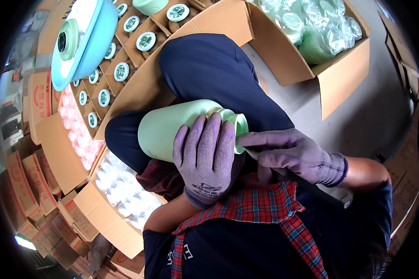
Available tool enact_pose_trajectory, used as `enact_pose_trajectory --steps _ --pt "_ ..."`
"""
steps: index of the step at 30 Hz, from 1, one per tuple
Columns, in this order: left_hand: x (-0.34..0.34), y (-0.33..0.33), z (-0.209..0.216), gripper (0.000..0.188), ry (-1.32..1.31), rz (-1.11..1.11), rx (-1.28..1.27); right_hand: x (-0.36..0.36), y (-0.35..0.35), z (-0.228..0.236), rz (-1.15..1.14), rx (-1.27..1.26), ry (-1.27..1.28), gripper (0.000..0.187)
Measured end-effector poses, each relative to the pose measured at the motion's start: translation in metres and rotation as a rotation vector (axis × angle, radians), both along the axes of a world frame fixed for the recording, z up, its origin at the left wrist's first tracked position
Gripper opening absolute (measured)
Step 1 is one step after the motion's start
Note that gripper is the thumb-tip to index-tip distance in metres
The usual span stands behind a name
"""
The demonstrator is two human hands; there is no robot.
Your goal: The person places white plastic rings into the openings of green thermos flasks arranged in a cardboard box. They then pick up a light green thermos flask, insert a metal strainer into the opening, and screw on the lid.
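A pale green flask body (172, 125) lies on its side across my lap, its open mouth (240, 132) facing right. My left hand (205, 158), in a purple-grey knit glove, lies over the flask near its neck and holds it, with the thumb hidden. Beside the mouth, my right hand (293, 156), gloved alike, is closed on a long, dark, flat tool (319, 190). One end of the tool reaches the rim and the other runs back under my wrist. The tool's exact kind is not clear.
Ahead on the left, a divided carton (139, 86) holds several flasks with white-ringed tops. A light blue basin (95, 49) with a green lid (68, 39) sits over it. Cartons of pink pieces (77, 125), white wrapped pieces (123, 186) and plastic-wrapped green parts (312, 28) surround me.
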State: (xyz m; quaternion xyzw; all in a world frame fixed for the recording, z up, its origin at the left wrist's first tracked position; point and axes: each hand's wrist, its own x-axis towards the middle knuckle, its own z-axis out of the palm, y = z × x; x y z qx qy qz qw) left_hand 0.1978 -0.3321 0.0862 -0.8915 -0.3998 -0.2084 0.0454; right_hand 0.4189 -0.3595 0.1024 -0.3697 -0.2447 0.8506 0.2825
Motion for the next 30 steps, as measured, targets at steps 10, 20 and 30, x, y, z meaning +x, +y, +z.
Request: enact_pose_trajectory --steps 10,20,30 --pt "-0.006 0.004 0.009 0.065 -0.060 0.047 -0.047 0.034 0.013 -0.003 -0.011 0.707 -0.523 0.044" --pt "-0.007 0.005 0.008 0.062 -0.082 0.042 -0.047 0.013 0.017 -0.033 0.021 1.120 -0.262 0.030" --pt "-0.009 0.006 0.005 0.062 -0.100 0.002 -0.052 -0.010 0.020 -0.029 -0.085 0.988 -0.454 0.015"
